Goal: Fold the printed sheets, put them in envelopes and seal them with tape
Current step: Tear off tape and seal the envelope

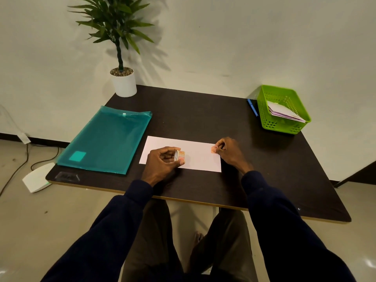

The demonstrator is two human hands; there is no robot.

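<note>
Left hand [162, 161] curls round tape roll [180, 156], anchoring it on envelope [198, 160] near table [203, 110] front edge | right hand [230, 153] pinches tape end [214, 149] at envelope's right end, apparently tensioning a sealing strip | more envelopes in green basket [270, 119], far-right corner.

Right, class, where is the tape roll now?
Head view: the tape roll sits in the left hand, over the middle of the envelope, right of the teal folder. The right hand pinches a bit of tape near the envelope's right edge.
</note>
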